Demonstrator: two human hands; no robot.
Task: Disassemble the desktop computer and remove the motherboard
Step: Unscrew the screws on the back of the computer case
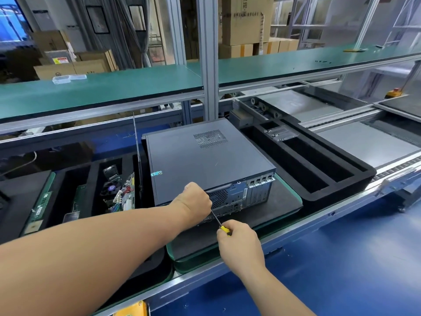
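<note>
Factory line desk: computer case at centre on black mat, cover on. Left hand curled at rear edge; right hand, 5 o'clock, grips screwdriver. Early stage; motherboard unseen inside.

An electronics assembly-line workshop is showing here: a green-matted aluminium-framed bench shelf is running above black foam trays, with brown cardboard cartons standing stacked behind.

The left hand hides the screwdriver tip and the computer case rear behind it.
</note>
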